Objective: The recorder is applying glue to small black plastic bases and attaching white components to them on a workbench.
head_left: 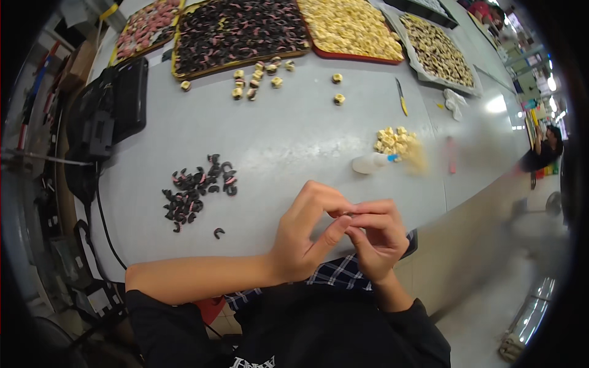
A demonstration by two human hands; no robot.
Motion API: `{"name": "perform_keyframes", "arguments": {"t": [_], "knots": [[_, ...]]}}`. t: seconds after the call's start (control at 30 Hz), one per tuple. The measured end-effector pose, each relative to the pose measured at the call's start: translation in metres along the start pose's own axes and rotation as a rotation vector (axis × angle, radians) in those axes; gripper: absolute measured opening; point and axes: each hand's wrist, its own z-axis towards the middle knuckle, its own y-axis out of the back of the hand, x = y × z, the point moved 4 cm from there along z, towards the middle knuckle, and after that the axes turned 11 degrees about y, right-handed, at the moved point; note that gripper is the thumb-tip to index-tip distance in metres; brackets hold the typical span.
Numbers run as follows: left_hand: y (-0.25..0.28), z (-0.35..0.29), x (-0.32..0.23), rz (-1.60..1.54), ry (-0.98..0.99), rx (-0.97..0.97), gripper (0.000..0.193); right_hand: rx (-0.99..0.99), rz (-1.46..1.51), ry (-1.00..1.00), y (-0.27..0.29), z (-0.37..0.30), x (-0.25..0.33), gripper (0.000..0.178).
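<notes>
Over the near edge of the table, my left hand [311, 228] and my right hand [381, 233] meet with their fingertips pinched together. Between them is something small, mostly covered by the fingers; only a dark sliver shows. Beyond my hands lies a white squeeze bottle [368, 164] with a blue tip. Right behind the bottle is a small heap of pale yellow blocky pieces [394, 141]. To the left of my hands, small black curved pieces [191, 195] with pink edges are spread in a loose pile. One single black curved piece [219, 233] lies apart, nearer to me.
Along the far side stand a tray of black and pink pieces [239, 30], a yellow-piece tray [353, 27] and a lined mixed-piece tray [435, 49]. Several joined yellow-and-black pieces [253, 83] sit before them. A yellow-handled knife [402, 101] and black device [130, 98] flank the table.
</notes>
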Motion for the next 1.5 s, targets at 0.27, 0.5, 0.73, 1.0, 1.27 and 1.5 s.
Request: {"name": "perform_keyframes", "arguments": {"t": [0.27,0.5,0.73,1.0,1.27,1.5], "knots": [[-0.010,0.004,0.008,0.004,0.087,0.218,0.012,0.055,-0.221,0.171,0.007,0.009,-0.003,0.021],[-0.011,0.006,0.019,-0.288,0.407,0.194,0.019,0.102,-0.350,0.176,0.007,0.016,-0.007,0.020],[-0.008,0.005,0.014,-0.100,0.228,0.221,0.023,-0.052,-0.296,0.160,0.024,0.014,-0.004,0.028],[-0.009,0.005,0.015,-0.163,0.324,0.200,0.024,0.195,-0.483,0.120,0.028,0.051,-0.034,0.032],[-0.007,0.008,0.015,-0.062,0.226,0.180,0.022,-0.151,0.411,-0.259,0.039,0.028,-0.027,0.052],[-0.010,0.006,0.015,-0.065,0.284,0.151,0.027,-0.271,0.438,-0.030,0.063,0.015,-0.047,0.047]]}}
